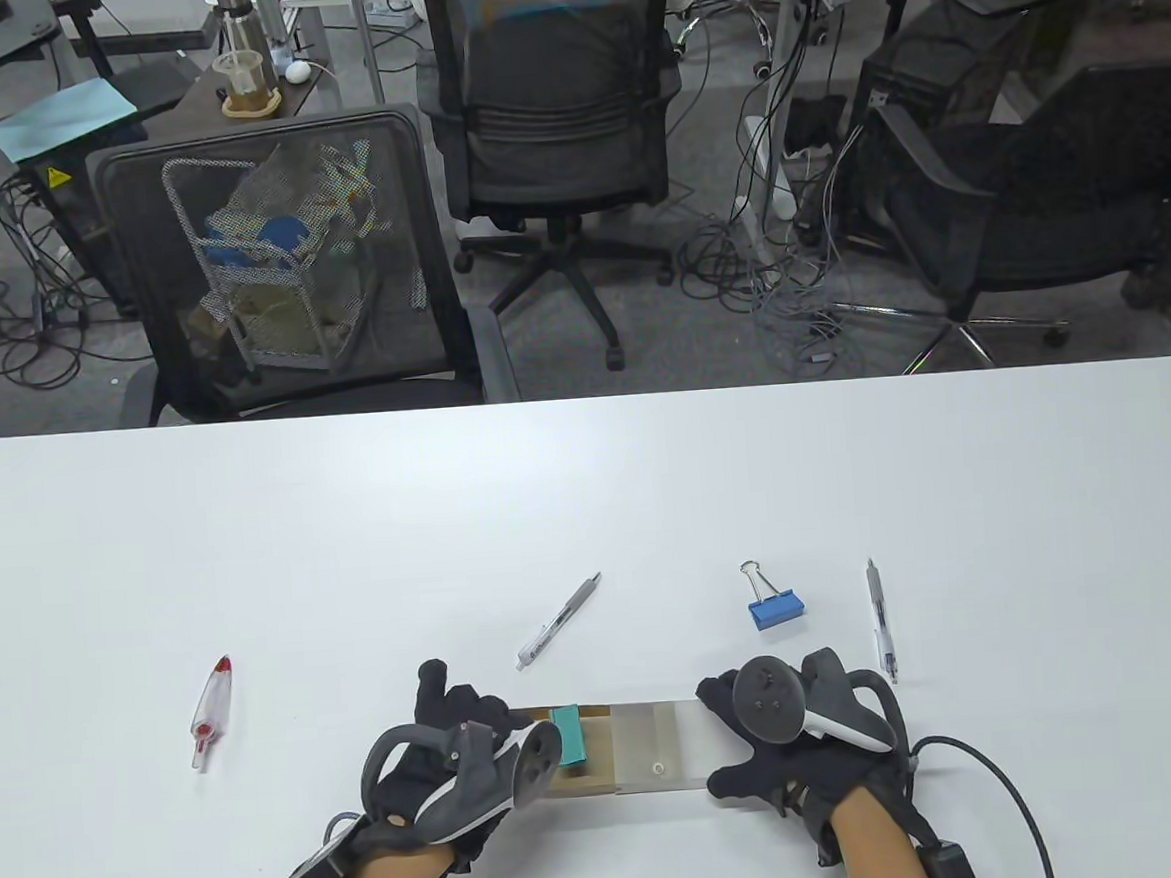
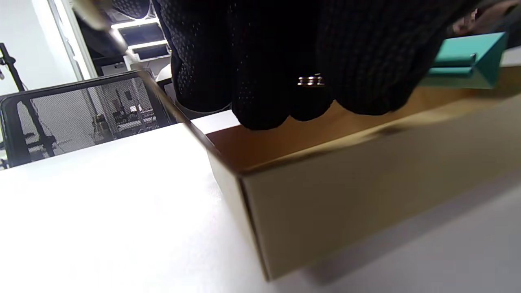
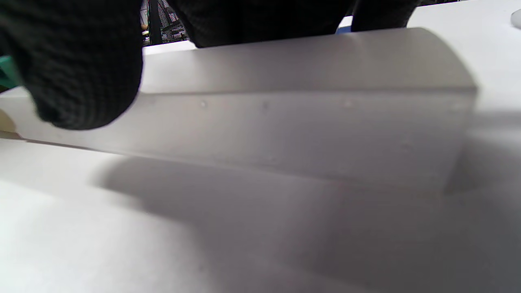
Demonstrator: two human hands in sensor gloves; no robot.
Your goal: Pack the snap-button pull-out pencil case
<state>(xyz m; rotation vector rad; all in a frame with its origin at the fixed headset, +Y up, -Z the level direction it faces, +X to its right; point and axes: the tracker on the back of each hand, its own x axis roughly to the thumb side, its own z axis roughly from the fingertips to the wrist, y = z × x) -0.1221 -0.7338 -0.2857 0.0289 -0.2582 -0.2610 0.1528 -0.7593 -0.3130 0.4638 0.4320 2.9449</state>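
The pencil case lies near the table's front edge: a tan inner tray [image 1: 581, 780] pulled out to the left of a frosted translucent sleeve [image 1: 647, 745] with a snap button [image 1: 657, 769]. A teal eraser-like block [image 1: 569, 736] sits in the tray. My left hand [image 1: 456, 744] grips the tray's left end; its fingers [image 2: 285, 81] hang over the tray's rim [image 2: 325, 162]. My right hand [image 1: 767, 737] grips the sleeve's right end [image 3: 305, 101]. Loose on the table are a grey pen [image 1: 558, 621], a white pen [image 1: 881, 619], a blue binder clip [image 1: 776, 608] and a red-tipped clear tool [image 1: 211, 711].
The white table [image 1: 352, 536] reaches far beyond the items. Black mesh chairs [image 1: 282, 260] stand behind its far edge. A cable [image 1: 1000, 781] runs from my right wrist along the front right.
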